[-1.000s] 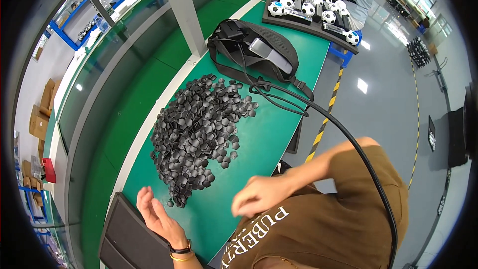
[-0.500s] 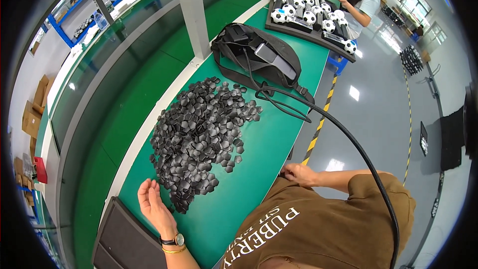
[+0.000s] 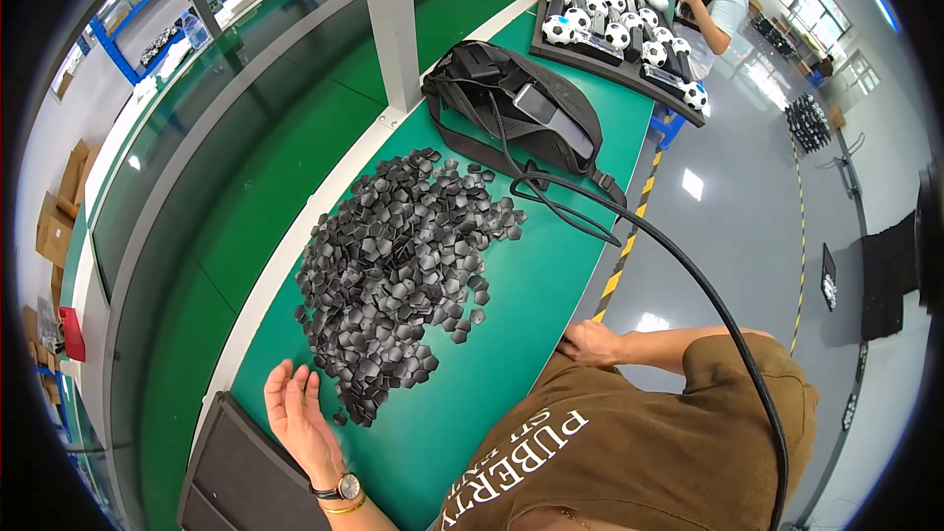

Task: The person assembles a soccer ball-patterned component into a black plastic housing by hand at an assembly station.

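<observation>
Clearly, in the head view, a pile of small black-grey pentagonal pieces lies on the green table, its long axis running away toward the black bag. Beside its near end, the left hand is half-open, gripping nothing visible; the right hand curls at the table edge, its grip impossible to tell.

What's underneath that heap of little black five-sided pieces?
The green tabletop shows around the heap, which seems to lie on it. The surface directly beneath, and the lower pieces, are hidden by those on top.
</observation>
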A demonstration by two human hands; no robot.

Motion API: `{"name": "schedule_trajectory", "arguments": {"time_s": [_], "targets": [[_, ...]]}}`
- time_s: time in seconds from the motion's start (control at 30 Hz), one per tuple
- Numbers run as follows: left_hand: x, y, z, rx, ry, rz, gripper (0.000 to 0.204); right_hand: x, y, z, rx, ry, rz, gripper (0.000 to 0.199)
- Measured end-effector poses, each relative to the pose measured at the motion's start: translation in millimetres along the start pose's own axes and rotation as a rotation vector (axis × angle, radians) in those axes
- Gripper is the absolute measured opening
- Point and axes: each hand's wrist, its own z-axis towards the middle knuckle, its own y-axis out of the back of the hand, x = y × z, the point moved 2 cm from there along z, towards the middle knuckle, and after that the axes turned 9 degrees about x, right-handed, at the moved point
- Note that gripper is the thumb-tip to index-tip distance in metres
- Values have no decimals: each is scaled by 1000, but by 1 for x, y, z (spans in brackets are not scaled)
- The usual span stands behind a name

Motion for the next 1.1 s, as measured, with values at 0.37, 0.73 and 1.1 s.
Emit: {"name": "schedule_trajectory", "arguments": {"time_s": [0.37,0.73,1.1], "targets": [[-4,0,0,-27,11,-44,25,-96,68,-51,-622,1,244,19],[5,-1,1,-5,33,-9,22,13,258,11,-1110,221,282,15],[7,-3,3,-47,73,84,19,59,313,105,-868,331,-351,19]]}}
